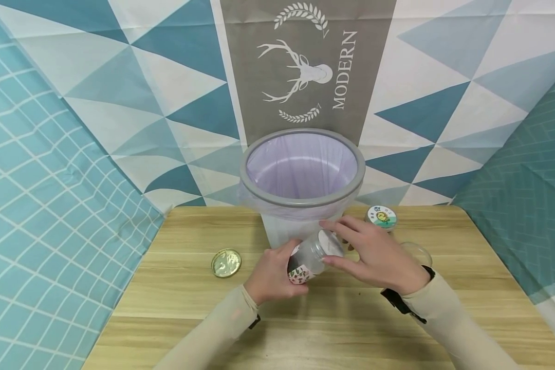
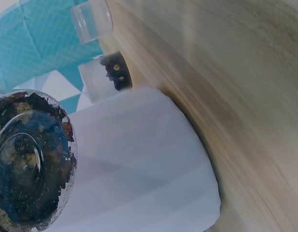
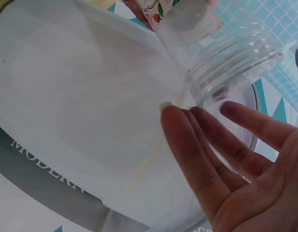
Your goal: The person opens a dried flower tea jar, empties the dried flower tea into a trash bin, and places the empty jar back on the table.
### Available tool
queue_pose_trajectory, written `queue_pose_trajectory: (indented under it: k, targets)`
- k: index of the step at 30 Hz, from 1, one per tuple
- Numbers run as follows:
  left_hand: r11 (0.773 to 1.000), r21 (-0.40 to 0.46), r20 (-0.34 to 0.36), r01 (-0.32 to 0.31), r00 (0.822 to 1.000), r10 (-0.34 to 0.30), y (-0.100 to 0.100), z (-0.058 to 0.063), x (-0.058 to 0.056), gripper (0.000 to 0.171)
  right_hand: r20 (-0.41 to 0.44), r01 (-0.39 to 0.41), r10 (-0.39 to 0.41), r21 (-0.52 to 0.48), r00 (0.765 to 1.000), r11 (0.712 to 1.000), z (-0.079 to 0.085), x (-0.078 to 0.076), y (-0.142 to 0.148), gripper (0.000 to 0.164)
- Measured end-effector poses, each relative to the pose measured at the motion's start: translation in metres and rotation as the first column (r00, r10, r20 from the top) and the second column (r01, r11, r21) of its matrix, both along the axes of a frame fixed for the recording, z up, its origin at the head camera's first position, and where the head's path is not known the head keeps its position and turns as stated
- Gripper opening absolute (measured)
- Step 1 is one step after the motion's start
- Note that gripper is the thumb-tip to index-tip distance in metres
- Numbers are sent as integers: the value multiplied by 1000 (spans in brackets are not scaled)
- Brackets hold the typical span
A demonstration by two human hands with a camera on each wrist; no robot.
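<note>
A clear threaded jar (image 1: 311,255) with a floral label leans toward the upper right in front of the bin, and my left hand (image 1: 277,272) grips it around the side. Dark, flaky dried stuff shows through the jar's base (image 2: 30,164) in the left wrist view. A pale round patch shows at its mouth. My right hand (image 1: 374,254) is beside the mouth with fingers spread. In the right wrist view, the right hand's fingertips (image 3: 173,116) are by the jar's rim (image 3: 235,72); I cannot tell whether they touch.
A white bin (image 1: 302,201) with a grey rim and a lilac liner stands at the back of the wooden table (image 1: 189,318). A golden lid (image 1: 226,262) lies to the left. On the right are a container with a picture lid (image 1: 382,218) and a clear container (image 1: 417,253).
</note>
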State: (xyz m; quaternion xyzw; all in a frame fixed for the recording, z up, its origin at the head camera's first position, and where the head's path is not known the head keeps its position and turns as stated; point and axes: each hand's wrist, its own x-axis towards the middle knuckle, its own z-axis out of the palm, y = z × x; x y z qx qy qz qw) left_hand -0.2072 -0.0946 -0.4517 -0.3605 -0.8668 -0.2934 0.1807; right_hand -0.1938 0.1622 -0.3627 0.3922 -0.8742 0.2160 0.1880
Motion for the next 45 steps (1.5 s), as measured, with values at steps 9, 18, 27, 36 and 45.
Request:
queue_pose_trajectory:
  k: [9, 18, 27, 36, 45]
  targets:
    - [1000, -22, 5, -11, 1000, 11, -1, 0, 0, 85, 50, -79, 78, 10, 996, 997, 0, -3, 0, 65]
    - [999, -32, -25, -22, 999, 21, -2, -1, 2, 85, 7, -48, 48, -22, 999, 999, 0, -3, -1, 66]
    - [999, -47, -29, -25, 999, 23, -1, 0, 2, 84, 114, -17, 17, -3, 993, 1000, 0, -3, -5, 61]
    - [998, -56, -18, -10, 1000, 9, -1, 0, 3, 86, 185, -176, 191, -94, 964, 980, 1, -5, 4, 59]
    - [998, -59, 9, 20, 1000, -20, 1, 0, 3, 85, 139, -282, 292, -88, 946, 955, 4, -7, 13, 60]
